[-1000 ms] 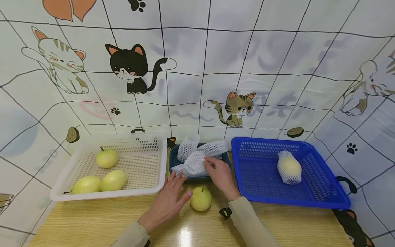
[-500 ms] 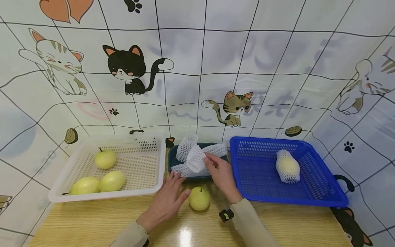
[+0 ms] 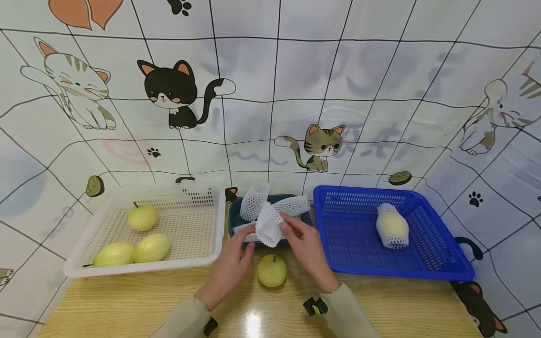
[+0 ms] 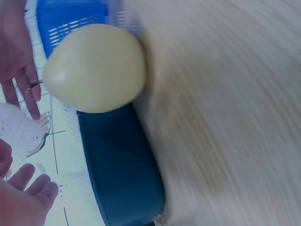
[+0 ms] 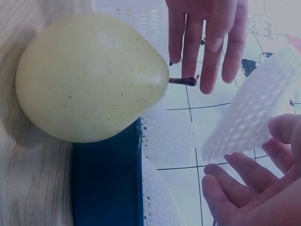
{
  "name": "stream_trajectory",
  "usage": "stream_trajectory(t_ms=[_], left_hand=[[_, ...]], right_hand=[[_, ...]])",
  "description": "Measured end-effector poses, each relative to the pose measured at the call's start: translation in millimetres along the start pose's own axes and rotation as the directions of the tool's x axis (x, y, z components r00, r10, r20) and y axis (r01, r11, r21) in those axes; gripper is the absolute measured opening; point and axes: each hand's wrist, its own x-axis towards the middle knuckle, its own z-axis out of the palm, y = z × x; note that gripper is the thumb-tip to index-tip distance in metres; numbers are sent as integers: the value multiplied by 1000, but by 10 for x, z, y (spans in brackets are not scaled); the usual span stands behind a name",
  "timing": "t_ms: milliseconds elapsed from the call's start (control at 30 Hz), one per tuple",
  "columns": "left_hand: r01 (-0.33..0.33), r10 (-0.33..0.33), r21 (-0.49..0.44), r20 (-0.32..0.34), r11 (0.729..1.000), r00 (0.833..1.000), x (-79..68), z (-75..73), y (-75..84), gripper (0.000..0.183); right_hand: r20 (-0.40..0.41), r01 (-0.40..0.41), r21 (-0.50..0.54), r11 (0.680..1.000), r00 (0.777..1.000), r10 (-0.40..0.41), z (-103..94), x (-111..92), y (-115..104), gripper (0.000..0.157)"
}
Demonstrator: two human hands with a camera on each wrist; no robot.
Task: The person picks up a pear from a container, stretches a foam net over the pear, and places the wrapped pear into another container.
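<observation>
My right hand pinches a white foam net sleeve between thumb and forefinger, its other fingers loosely bent. The sleeve hangs over the front of a small dark teal basket. On the sleeve's other side is my left hand, its fingers relaxed and the fingertips right at the sleeve. A yellow-green pear stands on the table between my wrists, stem up; it looms large in both wrist views. More foam net sleeves lie in the teal basket.
A white basket on the left holds three pears. In the blue basket on the right lies a pear in a foam net. The wooden table ends at a cat-print wall covering.
My right hand has drawn the foam net sleeve up and toward me from the others. My left hand has left the teal basket's rim and come up beside that sleeve.
</observation>
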Motion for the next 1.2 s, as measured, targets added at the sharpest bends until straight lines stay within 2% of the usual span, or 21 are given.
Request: stream_trajectory(t_ms=[100,167,233,367,467,567,700,800,867,1067,1200], left_hand=[[99,-100,-162,4,982,995,64,6,51,38],[155,-156,-276,17,949,988,107,9,85,35],[192,-193,-387,37,902,980,148,10,122,33],[224,-201,-549,103,805,974,215,18,175,37],[250,-195,-603,155,758,968,251,30,201,42],[287,-214,-611,191,738,958,273,49,219,46],[323,-256,-613,197,721,946,291,77,242,48],[349,-294,-625,193,699,936,306,96,265,48],[353,-308,-631,185,691,933,313,109,270,48],[330,-321,-625,132,707,938,274,136,262,44],[315,-332,-618,91,721,939,255,152,254,37]], right_hand=[[7,-6,25,1000,1000,6,-33,-46,-5,33],[15,-10,43,999,1000,10,-54,-73,-13,33],[27,-7,60,998,1000,6,-74,-100,-21,33],[58,-2,95,996,998,-4,-102,-162,-30,32],[73,5,119,993,997,-14,-115,-215,-19,31],[90,-4,138,990,996,-8,-120,-265,5,31],[121,-36,141,989,992,19,-113,-317,37,31],[135,-28,133,991,991,10,-102,-344,52,31],[142,5,121,993,990,-22,-96,-357,57,30],[143,123,70,990,981,-132,-88,-376,75,30],[125,150,26,988,980,-152,-85,-389,78,28]])
